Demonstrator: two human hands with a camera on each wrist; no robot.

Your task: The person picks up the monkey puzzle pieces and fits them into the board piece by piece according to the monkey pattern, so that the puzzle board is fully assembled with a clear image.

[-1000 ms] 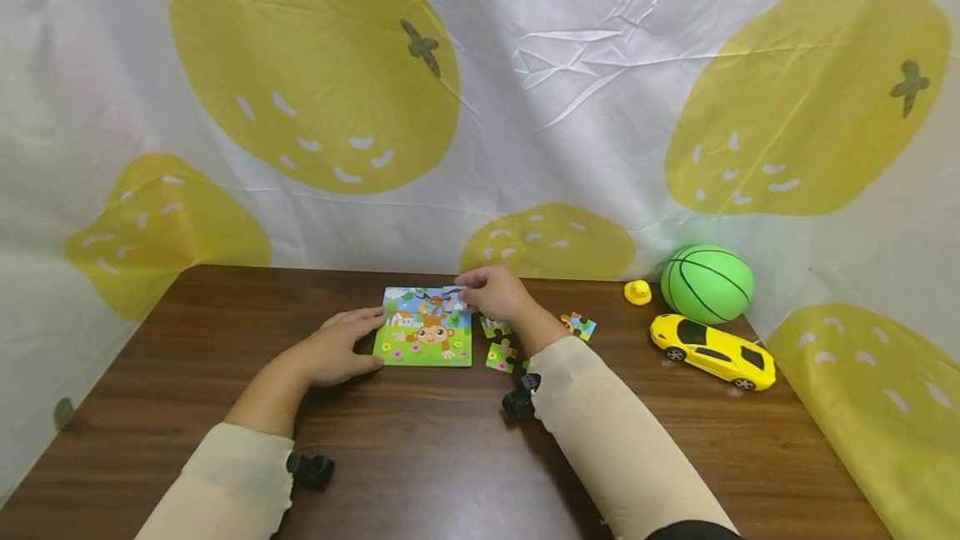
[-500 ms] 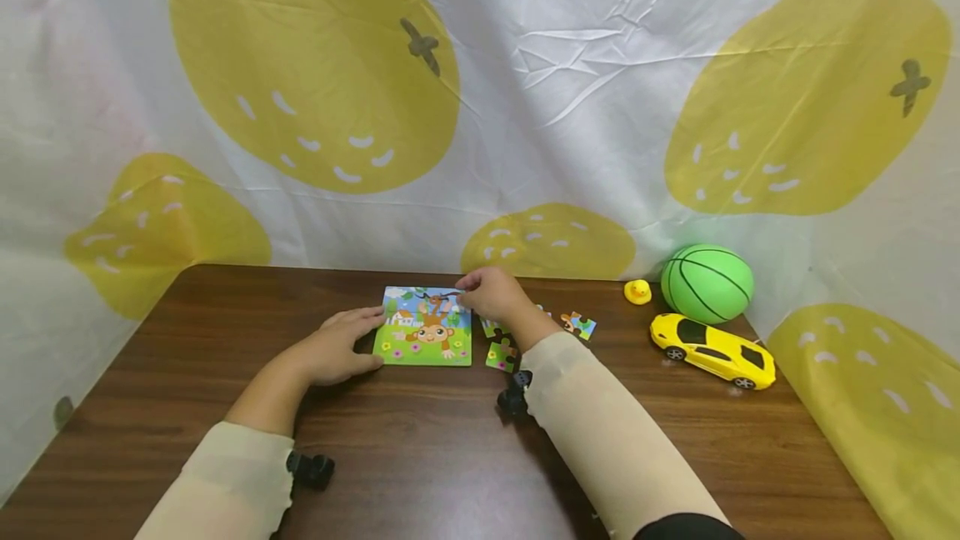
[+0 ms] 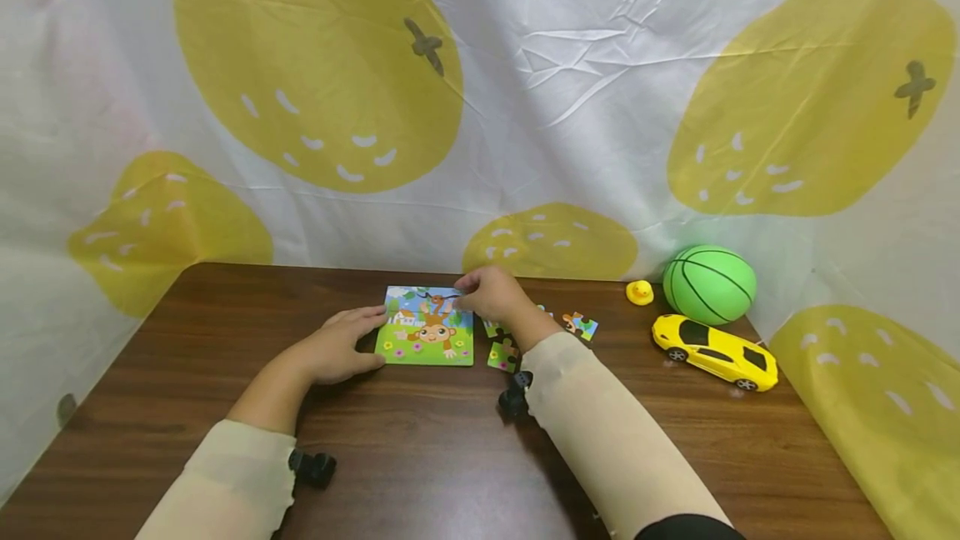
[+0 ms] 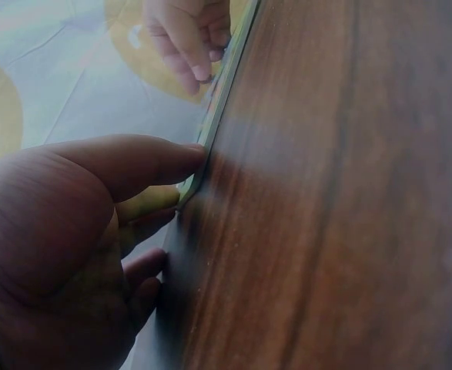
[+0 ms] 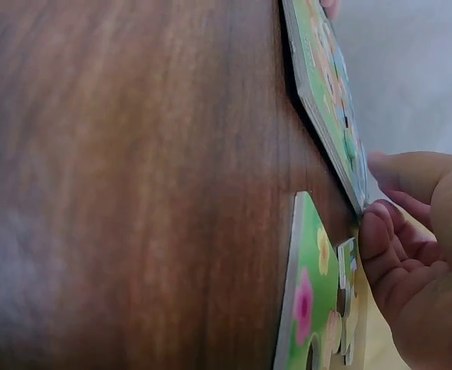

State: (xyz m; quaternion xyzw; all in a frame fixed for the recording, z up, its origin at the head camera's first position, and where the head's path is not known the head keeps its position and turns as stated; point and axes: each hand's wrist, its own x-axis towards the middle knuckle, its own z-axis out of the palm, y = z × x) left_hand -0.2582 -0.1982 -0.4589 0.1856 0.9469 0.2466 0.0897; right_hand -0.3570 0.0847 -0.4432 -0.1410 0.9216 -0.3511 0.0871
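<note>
A square jigsaw puzzle (image 3: 427, 336) with a cartoon monkey picture lies flat on the table, in the middle of the head view. My left hand (image 3: 341, 348) rests at its left edge, thumb near the lower corner and fingers higher up, spread apart. In the left wrist view the thumb (image 4: 160, 163) touches the puzzle's rim. My right hand (image 3: 495, 298) pinches at the puzzle's upper right corner, where its fingers cover much of a puzzle piece. The right wrist view shows that thumb and the fingers (image 5: 380, 231) meeting at the corner of the puzzle (image 5: 329, 100).
Loose puzzle pieces (image 3: 502, 354) lie just right of the puzzle, partly under the right wrist. Another loose piece (image 3: 580, 325) lies farther right. A yellow duck (image 3: 639, 293), a green ball (image 3: 708, 283) and a yellow toy car (image 3: 714, 352) stand at the right.
The puzzle piece under my right fingers, raised and askew a second ago, now lies flush in the upper right corner. My right hand has shifted slightly; the left hand has stayed put.
</note>
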